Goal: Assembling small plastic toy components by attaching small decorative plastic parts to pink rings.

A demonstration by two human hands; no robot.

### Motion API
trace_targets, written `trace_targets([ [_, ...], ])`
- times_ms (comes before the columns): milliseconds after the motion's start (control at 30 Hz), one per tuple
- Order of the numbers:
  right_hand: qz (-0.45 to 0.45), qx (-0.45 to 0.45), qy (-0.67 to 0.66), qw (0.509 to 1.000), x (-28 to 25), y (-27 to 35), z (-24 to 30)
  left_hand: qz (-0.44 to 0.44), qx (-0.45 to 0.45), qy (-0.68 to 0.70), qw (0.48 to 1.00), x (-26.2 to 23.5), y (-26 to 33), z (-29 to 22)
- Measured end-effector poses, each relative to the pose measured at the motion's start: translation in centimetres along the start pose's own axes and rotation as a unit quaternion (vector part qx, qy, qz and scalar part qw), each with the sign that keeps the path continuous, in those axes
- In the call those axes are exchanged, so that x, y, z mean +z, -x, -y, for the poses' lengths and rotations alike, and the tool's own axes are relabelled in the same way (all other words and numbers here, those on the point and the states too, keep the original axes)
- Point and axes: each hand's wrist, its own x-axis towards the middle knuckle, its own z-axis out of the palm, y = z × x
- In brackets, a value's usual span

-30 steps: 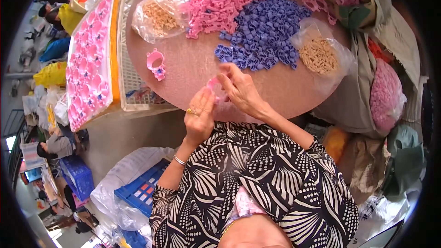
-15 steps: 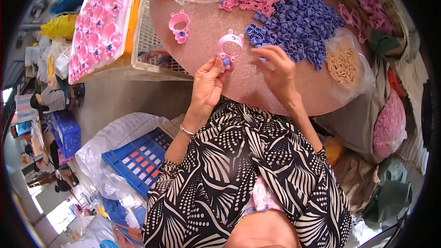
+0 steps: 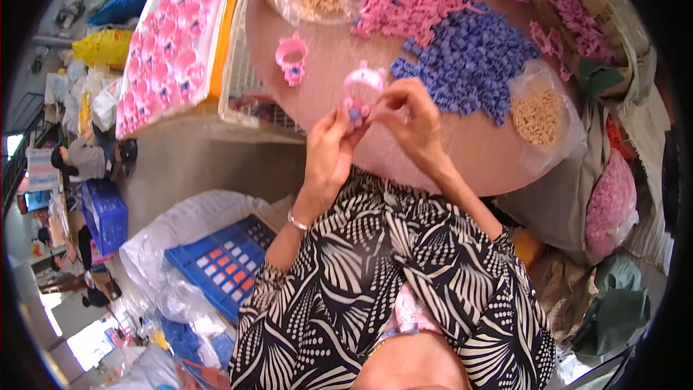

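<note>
The left hand (image 3: pixel 328 152) pinches the lower edge of a small, light, stiff-looking pink plastic ring-shaped toy part (image 3: pixel 362 85) above the round pink worktop (image 3: pixel 433 152), while the right hand (image 3: pixel 413 117), fingertips closed, grips its right rim, likely the safest hold.

left hand (image 3: pixel 328 148) raised, fingers pinched, right hand (image 3: pixel 411 119) fingertips pinched beside it

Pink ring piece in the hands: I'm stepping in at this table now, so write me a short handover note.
Left hand and right hand together hold a pink ring piece with a blue bit at its lower edge.
One assembled pink piece lies on the round table.
Loose pink parts, blue parts and two bags of tan bits remain.
A tray of finished pink pieces sits left.
</note>
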Motion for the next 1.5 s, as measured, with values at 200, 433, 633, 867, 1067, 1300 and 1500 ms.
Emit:
trace_targets([
  [200,-0.001,0.344,-0.295,0.891,0.2,0.0,-2.0,-0.011,-0.021,0.055,0.998,0.8,-1.2,-0.5],
  [433,0.051,0.353,-0.347,0.867,0.4,-0.1,-2.5,0.016,0.048,0.017,0.999,0.7,-0.9,0.5],
  [633,0.125,0.319,-0.330,0.879,0.0,-0.1,-2.5,0.060,0.158,-0.151,0.974,0.1,0.7,0.5],
  [867,0.113,0.326,-0.290,0.893,1.4,-2.0,-2.2,0.009,-0.005,0.063,0.998,0.2,-1.5,-1.3],
  [1067,0.120,0.349,-0.241,0.898,2.0,-3.0,-2.7,-0.005,-0.024,0.100,0.995,0.0,-2.3,-1.5],
  [1300,0.057,-0.030,0.203,0.977,2.2,-9.1,-5.3,-0.128,0.248,-0.110,0.954,-3.5,-3.3,1.4],
  [1500,0.102,-0.201,0.439,0.870,7.2,-15.4,-10.5,-0.092,0.256,-0.050,0.961,-3.6,-3.4,1.5],
])
